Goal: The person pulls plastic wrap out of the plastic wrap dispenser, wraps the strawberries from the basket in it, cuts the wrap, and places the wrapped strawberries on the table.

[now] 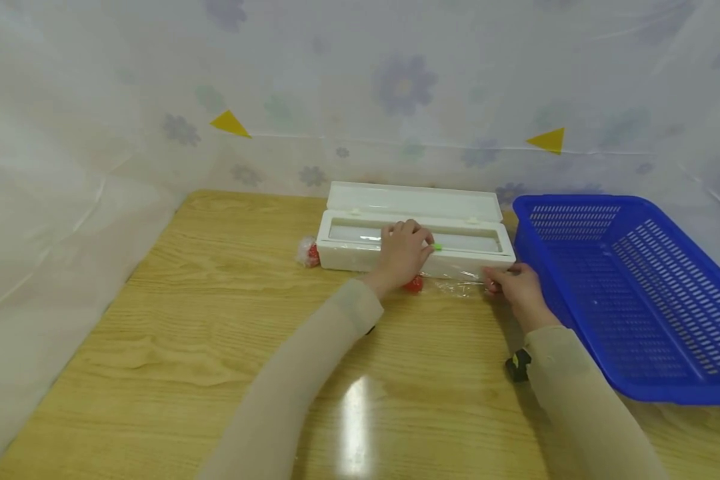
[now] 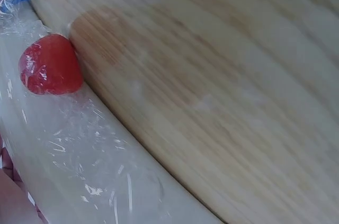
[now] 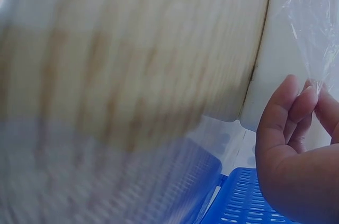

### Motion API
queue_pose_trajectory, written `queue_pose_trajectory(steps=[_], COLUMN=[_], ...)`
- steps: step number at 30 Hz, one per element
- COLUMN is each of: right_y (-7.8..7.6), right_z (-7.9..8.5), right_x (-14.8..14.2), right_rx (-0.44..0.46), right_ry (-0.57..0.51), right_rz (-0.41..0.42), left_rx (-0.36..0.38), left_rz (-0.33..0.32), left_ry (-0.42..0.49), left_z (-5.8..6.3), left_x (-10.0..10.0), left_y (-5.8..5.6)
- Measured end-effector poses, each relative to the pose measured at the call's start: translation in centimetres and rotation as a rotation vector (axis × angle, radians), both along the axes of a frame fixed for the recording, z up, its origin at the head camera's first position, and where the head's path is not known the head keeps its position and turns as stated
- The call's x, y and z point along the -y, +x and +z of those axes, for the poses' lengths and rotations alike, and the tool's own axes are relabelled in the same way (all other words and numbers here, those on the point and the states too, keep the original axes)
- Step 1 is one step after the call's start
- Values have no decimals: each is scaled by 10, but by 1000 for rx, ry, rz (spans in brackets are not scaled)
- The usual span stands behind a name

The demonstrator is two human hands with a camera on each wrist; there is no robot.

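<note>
A white cling film dispenser [image 1: 417,263] lies along the back of the table, its lid [image 1: 414,201] raised. At its front rail, my left hand [image 1: 403,257] pinches a small green slide cutter [image 1: 437,247] between thumb and fingertips. My right hand [image 1: 518,292] pinches a gathered end of clear cling film [image 3: 312,38] by the dispenser's front right corner. In front of the dispenser sits a red, rounded piece [image 2: 53,65] with film over it. Another red piece [image 1: 313,255], wrapped in crumpled film, rests at the dispenser's left end.
A blue plastic basket [image 1: 561,320] stands close to the right of the dispenser, beside my right forearm. Behind the wooden table [image 1: 216,300] hangs a flowered sheet [image 1: 396,100] with yellow triangles on it.
</note>
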State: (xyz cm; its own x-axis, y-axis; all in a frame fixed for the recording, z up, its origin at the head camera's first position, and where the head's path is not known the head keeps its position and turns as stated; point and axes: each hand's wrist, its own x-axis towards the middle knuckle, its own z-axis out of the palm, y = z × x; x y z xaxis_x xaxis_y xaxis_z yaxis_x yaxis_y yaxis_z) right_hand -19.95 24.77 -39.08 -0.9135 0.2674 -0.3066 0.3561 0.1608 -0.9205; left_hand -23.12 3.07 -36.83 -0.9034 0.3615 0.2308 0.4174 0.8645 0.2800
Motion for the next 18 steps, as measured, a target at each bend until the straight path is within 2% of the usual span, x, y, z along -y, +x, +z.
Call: queue_pose_trajectory(steps=[18], right_y=[1], right_z=[0], right_x=[-1], right_rx=[15], right_ry=[6], right_rz=[0], left_rx=[16], left_rz=[-12], left_ry=[43], left_z=[-4], left_x=[22], left_y=[0])
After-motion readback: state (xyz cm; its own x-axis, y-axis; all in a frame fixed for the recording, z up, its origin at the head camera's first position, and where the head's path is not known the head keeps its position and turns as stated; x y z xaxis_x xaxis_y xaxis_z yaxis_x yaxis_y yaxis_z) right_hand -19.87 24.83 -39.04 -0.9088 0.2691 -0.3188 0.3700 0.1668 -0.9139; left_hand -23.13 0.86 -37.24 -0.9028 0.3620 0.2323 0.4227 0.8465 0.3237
